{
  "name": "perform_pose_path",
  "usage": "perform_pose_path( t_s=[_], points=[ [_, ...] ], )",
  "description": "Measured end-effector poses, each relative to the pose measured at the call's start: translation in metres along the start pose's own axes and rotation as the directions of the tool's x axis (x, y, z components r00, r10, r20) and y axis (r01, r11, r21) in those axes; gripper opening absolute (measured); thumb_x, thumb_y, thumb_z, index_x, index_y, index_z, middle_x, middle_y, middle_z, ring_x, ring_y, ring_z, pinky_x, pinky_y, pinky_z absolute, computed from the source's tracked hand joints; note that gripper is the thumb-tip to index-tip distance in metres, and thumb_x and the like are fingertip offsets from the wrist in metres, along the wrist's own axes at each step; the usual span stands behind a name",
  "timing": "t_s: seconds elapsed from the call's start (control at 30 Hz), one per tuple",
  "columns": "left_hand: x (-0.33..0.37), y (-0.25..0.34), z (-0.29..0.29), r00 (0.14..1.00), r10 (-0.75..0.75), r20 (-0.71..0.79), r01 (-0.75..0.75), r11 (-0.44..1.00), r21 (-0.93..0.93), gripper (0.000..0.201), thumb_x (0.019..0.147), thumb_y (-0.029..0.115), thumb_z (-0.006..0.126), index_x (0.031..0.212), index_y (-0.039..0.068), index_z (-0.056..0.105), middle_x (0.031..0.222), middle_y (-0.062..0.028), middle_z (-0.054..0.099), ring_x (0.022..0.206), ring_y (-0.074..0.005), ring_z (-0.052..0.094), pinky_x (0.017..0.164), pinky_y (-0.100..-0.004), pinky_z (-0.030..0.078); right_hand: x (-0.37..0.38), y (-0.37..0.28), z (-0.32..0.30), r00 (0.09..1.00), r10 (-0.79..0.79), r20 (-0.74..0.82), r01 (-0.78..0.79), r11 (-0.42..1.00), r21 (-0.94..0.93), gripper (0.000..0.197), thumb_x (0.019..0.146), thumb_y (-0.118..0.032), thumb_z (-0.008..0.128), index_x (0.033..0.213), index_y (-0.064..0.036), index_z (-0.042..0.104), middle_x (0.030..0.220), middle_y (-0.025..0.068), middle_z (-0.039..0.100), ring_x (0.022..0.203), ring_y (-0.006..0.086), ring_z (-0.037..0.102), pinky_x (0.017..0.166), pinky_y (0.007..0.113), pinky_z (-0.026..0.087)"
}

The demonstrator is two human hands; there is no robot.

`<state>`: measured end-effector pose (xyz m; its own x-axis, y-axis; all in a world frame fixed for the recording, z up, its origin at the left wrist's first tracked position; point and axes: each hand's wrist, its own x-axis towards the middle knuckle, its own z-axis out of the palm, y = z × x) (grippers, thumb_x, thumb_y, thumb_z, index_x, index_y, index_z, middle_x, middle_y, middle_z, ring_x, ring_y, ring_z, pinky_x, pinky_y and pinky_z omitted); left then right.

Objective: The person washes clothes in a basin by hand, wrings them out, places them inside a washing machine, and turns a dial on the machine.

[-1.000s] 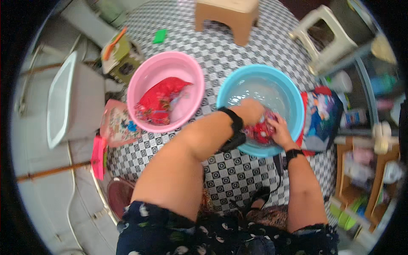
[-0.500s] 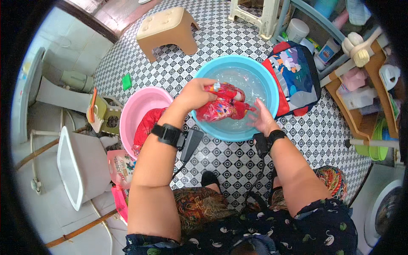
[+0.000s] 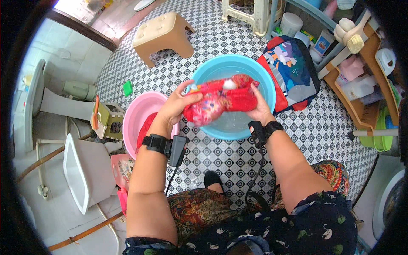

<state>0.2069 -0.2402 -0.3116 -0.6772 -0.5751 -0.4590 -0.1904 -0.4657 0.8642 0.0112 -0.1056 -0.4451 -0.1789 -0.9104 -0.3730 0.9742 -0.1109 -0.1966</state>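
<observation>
From where I stand, the person's left hand (image 3: 173,105) grips one end of a wet-looking red patterned cloth (image 3: 227,102), thumb on the near face, while the right hand (image 3: 260,108) holds its other end, its fingers partly hidden. The cloth, a bunched roll with a whitish patch, hangs over the blue basin (image 3: 231,136), its left end reaching past the basin's left rim. Clear water shows below, along the basin's near edge.

Everything stands on a floor (image 3: 225,163) covered in small black-and-white squares with ring motifs. Left of the blue basin, toward the floor's left edge, sits a pink basin (image 3: 127,119) with another red cloth (image 3: 145,127) inside, partly behind the left forearm. A flat green piece (image 3: 127,88) lies beyond it. Near the far left corner, by the doorway, is a brown stool (image 3: 163,38) with a padded beige top; a cream stool (image 3: 250,17) stands at the far edge.

Just right of the blue basin lies a blue, red and black bag (image 3: 293,70) with a cartoon picture. Along the floor's right edge, a brown shelf (image 3: 365,117) carries bottles and jugs, with a brush (image 3: 357,40) at its far end. At the left edge, a white tub (image 3: 85,174) stands near an olive crate (image 3: 111,123).
</observation>
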Motion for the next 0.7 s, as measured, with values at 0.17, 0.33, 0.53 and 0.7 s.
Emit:
perform_pose_path(
  t_s=[0.17, 0.33, 0.53, 0.7],
  points=[
    [0.025, -0.048, -0.033, 0.988, 0.079, -0.136, -0.113, 0.958, -0.264, 0.056, 0.083, 0.041, 0.058, 0.124, 0.006, 0.043, 0.122, -0.0111, 0.049, 0.107, -0.0207, 0.051, 0.092, -0.0422, 0.04, -0.004, 0.005, 0.013, 0.994, -0.031, -0.108, 0.042, 0.994, 0.1, 0.047, 0.082, -0.031, 0.058, 0.122, -0.0095, 0.044, 0.119, 0.0106, 0.052, 0.112, 0.0267, 0.048, 0.098, 0.046, 0.036],
    [0.005, -0.028, 0.0, 0.959, -0.278, 0.062, 0.282, 0.896, -0.343, 0.067, 0.085, 0.062, 0.031, 0.131, 0.013, 0.036, 0.131, -0.0078, 0.042, 0.121, -0.0225, 0.039, 0.103, -0.0468, 0.024, -0.011, -0.003, 0.009, 0.994, -0.101, -0.05, 0.102, 0.995, 0.014, 0.044, 0.081, -0.028, 0.059, 0.118, -0.0083, 0.047, 0.12, 0.0095, 0.052, 0.111, 0.0248, 0.049, 0.098, 0.043, 0.036],
    [0.041, -0.05, -0.007, 0.979, 0.07, -0.191, -0.148, 0.891, -0.429, 0.039, 0.084, 0.027, 0.06, 0.114, 0.006, 0.047, 0.103, -0.0102, 0.058, 0.09, -0.0233, 0.06, 0.076, -0.0381, 0.052, -0.007, 0.005, 0.023, 0.993, -0.12, 0.018, 0.121, 0.976, -0.183, 0.04, 0.082, -0.021, 0.058, 0.117, -0.0037, 0.048, 0.118, 0.0108, 0.053, 0.108, 0.0239, 0.051, 0.097, 0.039, 0.038],
    [0.032, -0.029, 0.014, 0.791, 0.536, -0.294, -0.462, 0.839, 0.289, 0.027, 0.07, 0.004, 0.066, 0.092, 0.005, 0.052, 0.089, -0.0074, 0.058, 0.078, -0.0174, 0.059, 0.07, -0.0329, 0.05, -0.004, 0.005, 0.034, 0.996, -0.09, -0.011, 0.089, 0.994, -0.064, 0.036, 0.086, -0.025, 0.05, 0.116, -0.0068, 0.048, 0.116, 0.0097, 0.055, 0.106, 0.0241, 0.053, 0.095, 0.039, 0.04]
  ],
)
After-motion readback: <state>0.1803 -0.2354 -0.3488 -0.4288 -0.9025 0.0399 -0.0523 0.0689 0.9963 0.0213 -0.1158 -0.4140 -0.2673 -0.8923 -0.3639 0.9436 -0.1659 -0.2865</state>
